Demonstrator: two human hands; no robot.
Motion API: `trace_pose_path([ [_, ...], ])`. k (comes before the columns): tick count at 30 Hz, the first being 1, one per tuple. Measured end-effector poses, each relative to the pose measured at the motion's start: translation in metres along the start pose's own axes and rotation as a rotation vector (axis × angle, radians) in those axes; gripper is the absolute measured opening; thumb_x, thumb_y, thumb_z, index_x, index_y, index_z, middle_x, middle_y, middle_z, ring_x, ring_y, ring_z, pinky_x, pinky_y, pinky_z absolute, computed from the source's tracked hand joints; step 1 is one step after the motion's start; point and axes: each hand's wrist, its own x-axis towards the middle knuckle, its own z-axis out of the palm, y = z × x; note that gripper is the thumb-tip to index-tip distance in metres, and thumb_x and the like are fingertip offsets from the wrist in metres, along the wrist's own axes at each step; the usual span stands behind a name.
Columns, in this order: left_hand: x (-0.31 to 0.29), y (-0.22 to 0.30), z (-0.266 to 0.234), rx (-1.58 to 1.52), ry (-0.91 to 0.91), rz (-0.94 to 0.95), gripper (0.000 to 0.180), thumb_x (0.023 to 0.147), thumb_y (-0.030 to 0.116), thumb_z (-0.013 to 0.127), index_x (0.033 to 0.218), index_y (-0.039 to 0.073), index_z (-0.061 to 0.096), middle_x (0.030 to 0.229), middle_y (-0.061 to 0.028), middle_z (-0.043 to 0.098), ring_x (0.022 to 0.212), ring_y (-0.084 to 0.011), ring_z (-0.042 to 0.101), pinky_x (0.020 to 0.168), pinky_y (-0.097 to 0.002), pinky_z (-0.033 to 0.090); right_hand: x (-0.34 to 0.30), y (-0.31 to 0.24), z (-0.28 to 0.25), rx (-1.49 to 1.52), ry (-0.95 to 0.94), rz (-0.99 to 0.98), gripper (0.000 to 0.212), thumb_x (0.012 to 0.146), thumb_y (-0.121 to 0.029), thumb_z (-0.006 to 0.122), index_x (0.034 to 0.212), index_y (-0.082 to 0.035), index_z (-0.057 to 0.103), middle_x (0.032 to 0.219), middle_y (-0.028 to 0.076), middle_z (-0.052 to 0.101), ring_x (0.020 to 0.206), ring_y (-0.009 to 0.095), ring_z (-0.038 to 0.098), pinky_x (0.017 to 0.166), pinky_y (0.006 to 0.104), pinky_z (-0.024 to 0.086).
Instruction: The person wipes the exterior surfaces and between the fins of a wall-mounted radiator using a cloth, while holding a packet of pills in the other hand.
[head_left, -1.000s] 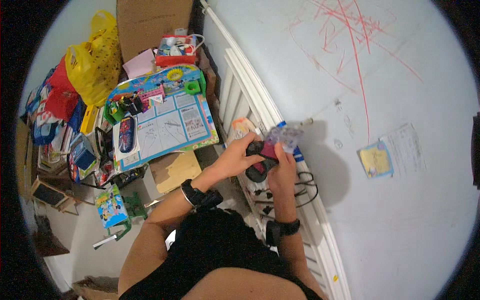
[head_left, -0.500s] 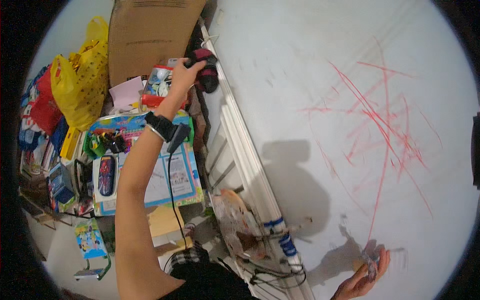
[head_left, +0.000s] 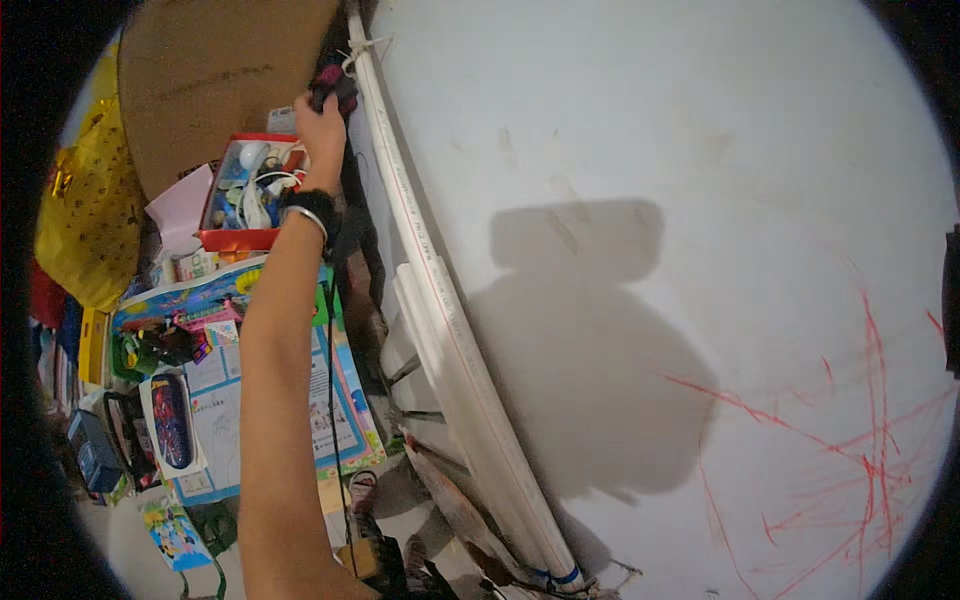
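My left hand [head_left: 321,128] reaches far up and is closed on a black and maroon object [head_left: 335,88] that looks like a small shoe; its exact kind is hard to make out. This object is beside the top end of the long white pipes [head_left: 440,290], which lean against the white wall [head_left: 620,110]. A black band and a bracelet sit on my left wrist. Just below the hand is a red box [head_left: 240,240] of small odds and ends. Red scribbled lines [head_left: 872,440] mark the wall at the lower right. My right hand is out of view.
A table holds a colourful mat [head_left: 350,420] with papers and a dark pencil case [head_left: 172,420]. Beyond stand a large cardboard sheet [head_left: 220,60] and a yellow bag [head_left: 95,220]. A black cable [head_left: 334,400] hangs below my wrist. A small colourful chair [head_left: 178,535] stands lower left.
The view has shifted, so the scribbles sit lower and further right. My left hand has moved further up with the maroon object. My right hand, earlier holding something crumpled, has left view.
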Motion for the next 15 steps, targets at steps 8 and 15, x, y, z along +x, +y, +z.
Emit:
trace_pose_path([
  [8, 0.047, -0.023, 0.066, 0.53, -0.478, 0.561, 0.04, 0.076, 0.023, 0.057, 0.115, 0.013, 0.056, 0.103, -0.0184, 0.059, 0.094, -0.033, 0.057, 0.084, -0.0379, 0.043, 0.02, -0.03, 0.0, 0.157, -0.035, 0.36, 0.017, 0.093, -0.019, 0.036, 0.092, -0.002, 0.037, 0.074, 0.005, 0.041, 0.057, 0.015, 0.039, 0.054, 0.0288, 0.041],
  [15, 0.04, -0.012, 0.031, 0.408, -0.807, 0.45, 0.037, 0.076, 0.023, 0.057, 0.111, 0.011, 0.059, 0.106, -0.0163, 0.058, 0.094, -0.0298, 0.057, 0.086, -0.0345, 0.043, 0.033, -0.028, 0.007, -0.282, -0.139, -0.205, 0.04, 0.094, -0.026, 0.029, 0.114, 0.009, 0.028, 0.086, 0.012, 0.047, 0.063, 0.018, 0.048, 0.056, 0.029, 0.046],
])
